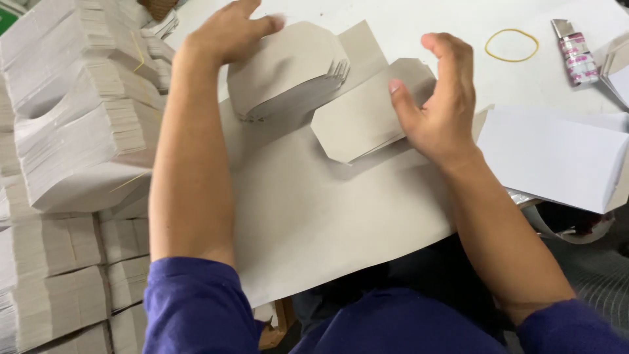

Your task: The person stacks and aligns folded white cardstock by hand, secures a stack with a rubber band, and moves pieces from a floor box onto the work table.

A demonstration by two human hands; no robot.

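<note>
Cardboard stack (288, 72) under left hand (226, 29); right hand (439, 98) on second stack (360, 121).

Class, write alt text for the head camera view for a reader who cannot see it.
Two bare hands work grey die-cut card blanks: the left hand on a fanned stack, the right hand on a second stack, over a large grey sheet. Banded bundles stand left.

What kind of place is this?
Probably a paper-goods or packaging workshop: banded card stacks piled at the left, a left hand and right hand squaring die-cut card bundles on a grey sheet, a rubber band nearby.
</note>
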